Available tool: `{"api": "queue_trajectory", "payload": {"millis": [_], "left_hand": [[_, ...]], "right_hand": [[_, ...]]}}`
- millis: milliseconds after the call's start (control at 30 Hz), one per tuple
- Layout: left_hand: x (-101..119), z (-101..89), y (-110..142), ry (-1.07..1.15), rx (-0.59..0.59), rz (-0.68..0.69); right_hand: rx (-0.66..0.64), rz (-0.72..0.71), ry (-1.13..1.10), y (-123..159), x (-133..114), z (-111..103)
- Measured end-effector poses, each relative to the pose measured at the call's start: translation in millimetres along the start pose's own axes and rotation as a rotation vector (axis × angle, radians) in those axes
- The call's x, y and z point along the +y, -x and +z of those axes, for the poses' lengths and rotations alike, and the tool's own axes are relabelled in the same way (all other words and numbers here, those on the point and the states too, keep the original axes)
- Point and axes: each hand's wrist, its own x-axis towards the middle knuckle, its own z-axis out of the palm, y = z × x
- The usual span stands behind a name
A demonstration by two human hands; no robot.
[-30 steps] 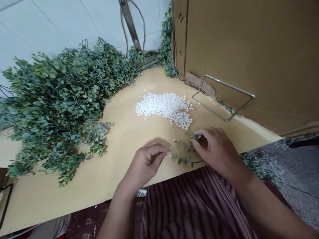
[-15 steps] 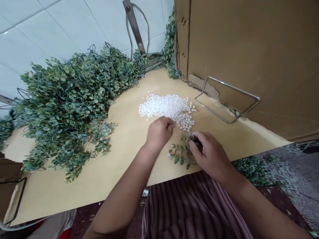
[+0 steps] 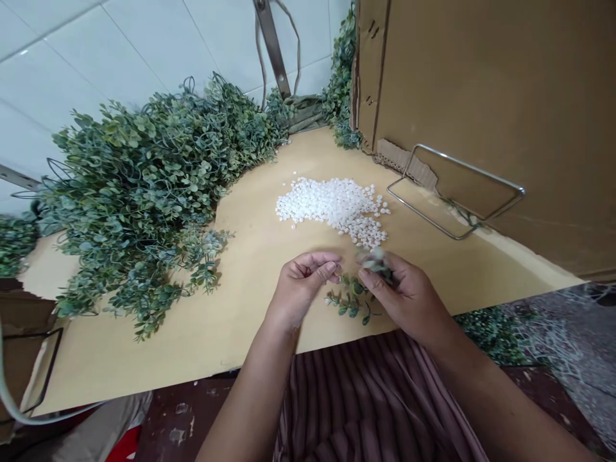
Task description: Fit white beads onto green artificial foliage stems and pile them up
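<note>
Two bare hands show: one left hand (image 3: 308, 282) and one right hand (image 3: 404, 285). At the right hand is at least one artificial leafy sprig (image 3: 353, 303); overlap and blur prevent an exact stem count. There is one pile of white beads (image 3: 332, 202), too many and too crowded to number. Four separate masses of artificial greenery are visible: one large heap (image 3: 158, 173), one clump at the left edge (image 3: 18, 247), one beside the single large cardboard box (image 3: 481, 96), and one on the floor (image 3: 493, 337). Add one bright wire frame (image 3: 469, 167), two metal bars (image 3: 273, 48) and one striped garment (image 3: 351, 398).
</note>
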Motion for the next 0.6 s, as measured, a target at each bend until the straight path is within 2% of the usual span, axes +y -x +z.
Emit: {"api": "queue_trajectory", "payload": {"millis": [133, 367, 500, 600], "left_hand": [[-3.0, -1.5, 1.9, 0.025, -0.008, -0.011], [-4.7, -5.0, 3.4, 0.007, 0.033, 0.01], [-4.3, -13.8, -2.9, -0.197, 0.108, 0.091], [-1.3, -24.3, -18.8, -0.526, 0.175, 0.246]], "right_hand": [[0.018, -0.004, -0.099, -1.8, 1.5, 6.9], [-0.043, 0.044, -0.174, -4.7, 0.7, 10.2], [-0.054, 0.074, -0.237, -3.2, 1.7, 10.1], [-0.043, 0.06, -0.254, -1.5, 2.8, 10.5]]}}
